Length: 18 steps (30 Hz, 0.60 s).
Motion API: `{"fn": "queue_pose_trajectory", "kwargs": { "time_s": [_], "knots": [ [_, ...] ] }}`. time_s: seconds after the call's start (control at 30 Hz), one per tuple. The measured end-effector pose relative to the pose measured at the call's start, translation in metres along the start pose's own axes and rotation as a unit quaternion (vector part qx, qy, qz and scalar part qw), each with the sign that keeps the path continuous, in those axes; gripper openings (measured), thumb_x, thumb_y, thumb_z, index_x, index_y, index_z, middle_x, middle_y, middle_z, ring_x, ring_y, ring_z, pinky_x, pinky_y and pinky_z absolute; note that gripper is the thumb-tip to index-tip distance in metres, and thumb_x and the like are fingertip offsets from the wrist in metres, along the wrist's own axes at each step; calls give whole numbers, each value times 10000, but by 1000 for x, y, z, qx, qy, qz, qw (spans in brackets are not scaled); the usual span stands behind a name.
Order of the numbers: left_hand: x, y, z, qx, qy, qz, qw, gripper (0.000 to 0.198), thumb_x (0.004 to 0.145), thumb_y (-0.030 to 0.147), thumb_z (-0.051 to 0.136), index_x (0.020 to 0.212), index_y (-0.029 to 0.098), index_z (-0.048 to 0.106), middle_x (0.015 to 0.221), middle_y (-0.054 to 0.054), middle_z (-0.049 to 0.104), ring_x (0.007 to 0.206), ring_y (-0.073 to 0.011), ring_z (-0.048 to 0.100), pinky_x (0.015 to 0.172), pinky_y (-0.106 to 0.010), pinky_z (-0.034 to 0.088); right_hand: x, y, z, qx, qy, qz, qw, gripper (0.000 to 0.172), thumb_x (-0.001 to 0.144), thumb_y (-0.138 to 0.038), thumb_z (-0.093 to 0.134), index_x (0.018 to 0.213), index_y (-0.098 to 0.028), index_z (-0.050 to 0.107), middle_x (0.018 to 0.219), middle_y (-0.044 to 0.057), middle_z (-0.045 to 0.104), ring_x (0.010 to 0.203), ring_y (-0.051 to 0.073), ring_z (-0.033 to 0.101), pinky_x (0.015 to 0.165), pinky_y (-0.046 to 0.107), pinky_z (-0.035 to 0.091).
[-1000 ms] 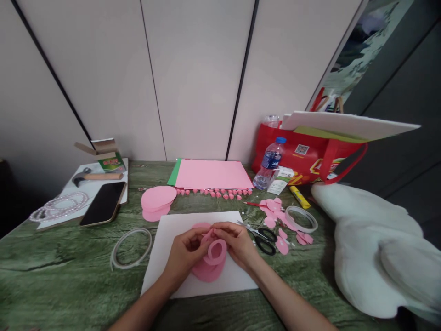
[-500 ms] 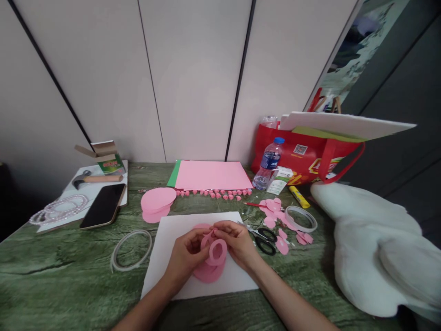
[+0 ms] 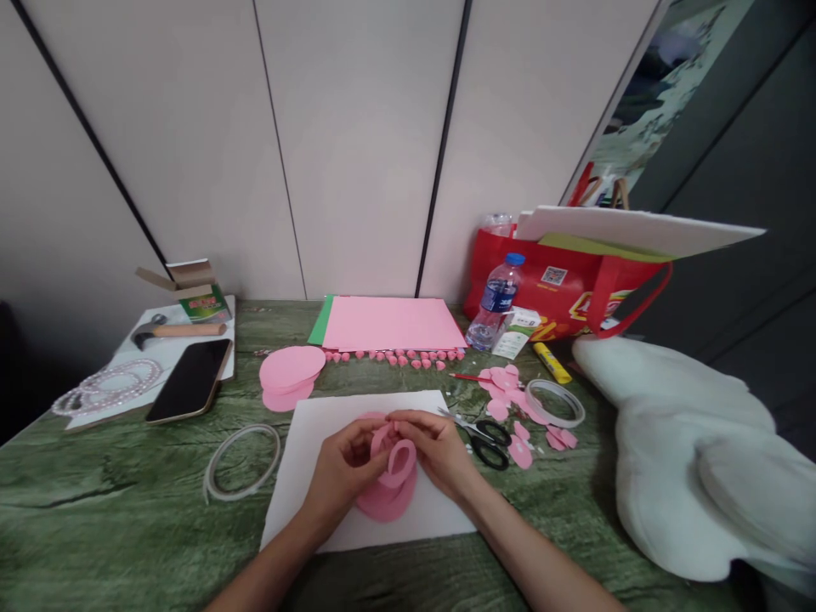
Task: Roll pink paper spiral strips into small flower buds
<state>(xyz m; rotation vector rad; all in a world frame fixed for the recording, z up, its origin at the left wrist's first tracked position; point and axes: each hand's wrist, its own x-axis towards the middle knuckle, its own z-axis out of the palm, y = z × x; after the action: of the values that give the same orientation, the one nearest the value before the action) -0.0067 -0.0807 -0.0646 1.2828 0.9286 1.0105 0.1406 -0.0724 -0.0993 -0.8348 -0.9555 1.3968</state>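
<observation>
Both hands meet over a white sheet [image 3: 306,476] on the green table. My left hand [image 3: 341,474] and my right hand [image 3: 439,450] pinch a pink paper spiral strip [image 3: 395,467], which curls upward between the fingers and hangs down to a pink disc on the sheet. The fingers of both hands are closed on the strip's upper end. Black-handled scissors [image 3: 488,438] lie just right of my right hand.
Pink paper circles [image 3: 290,374], pink and green sheets [image 3: 388,323] and a row of small pink rolled pieces [image 3: 395,357] lie behind. Tape rings [image 3: 242,459] [image 3: 554,401], a phone [image 3: 191,378], beads [image 3: 105,384], hammer [image 3: 178,330], water bottle [image 3: 497,302], red bag [image 3: 574,289], glue stick [image 3: 553,363], white cushion [image 3: 694,459].
The curled pink strip has turned slightly narrower between the fingers; the hands stay in nearly the same place.
</observation>
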Motion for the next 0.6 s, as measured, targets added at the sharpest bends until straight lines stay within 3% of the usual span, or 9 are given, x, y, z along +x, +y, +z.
{"fn": "queue_pose_trajectory", "kwargs": {
  "time_s": [0.13,0.43,0.6],
  "knots": [
    [0,2,0,-3,14,2,1000,321,615,247,691,905,134,613,796,-61,695,744,-180,625,667,-254,480,0,2,0,10,-9,6,1000,176,640,-258,697,806,-200,701,815,35,702,731,162,623,701,277,481],
    [1,-3,-1,23,1,-4,1000,323,633,266,678,917,127,608,666,-11,650,614,-129,590,561,-205,445,2,4,-4,9,16,-16,1000,127,592,-213,737,704,-197,679,612,-24,657,534,93,560,532,201,429],
    [1,-6,-1,26,5,-2,1000,337,631,273,679,922,120,604,615,5,626,568,-117,571,528,-200,427,2,6,-6,6,31,-11,999,132,577,-225,742,694,-197,687,624,-8,669,550,110,572,537,216,439]
  ]
}}
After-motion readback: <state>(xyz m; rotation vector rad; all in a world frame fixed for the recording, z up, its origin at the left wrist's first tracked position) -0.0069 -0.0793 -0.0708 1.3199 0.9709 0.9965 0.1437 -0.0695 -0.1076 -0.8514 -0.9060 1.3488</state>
